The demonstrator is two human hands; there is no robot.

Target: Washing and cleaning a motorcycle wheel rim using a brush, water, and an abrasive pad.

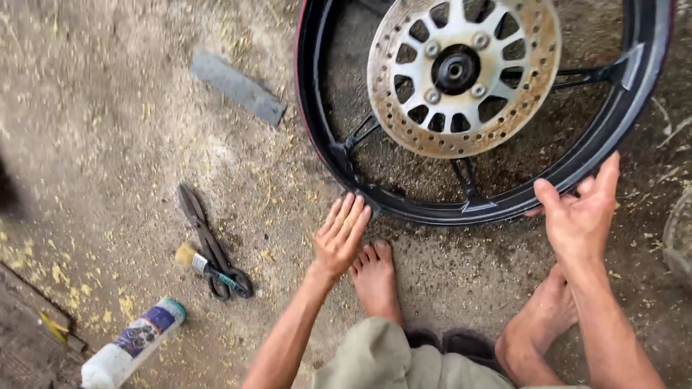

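Observation:
A black motorcycle wheel rim (605, 137) lies flat on the dirt floor, with a rusty perforated brake disc (519, 108) on its hub. My left hand (340, 234) rests flat with fingers together against the rim's near-left edge. My right hand (580, 212) touches the rim's near-right edge, fingers spread, thumb over the rim. Neither hand closes around anything. My bare feet (375, 277) sit just below the rim, between my arms.
Black tin snips (209, 241) and a small brush (198, 263) lie on the ground to the left. A white spray can (133, 346) lies at bottom left. A grey flat metal bar (238, 86) lies at top. A round object's edge (677, 238) shows at right.

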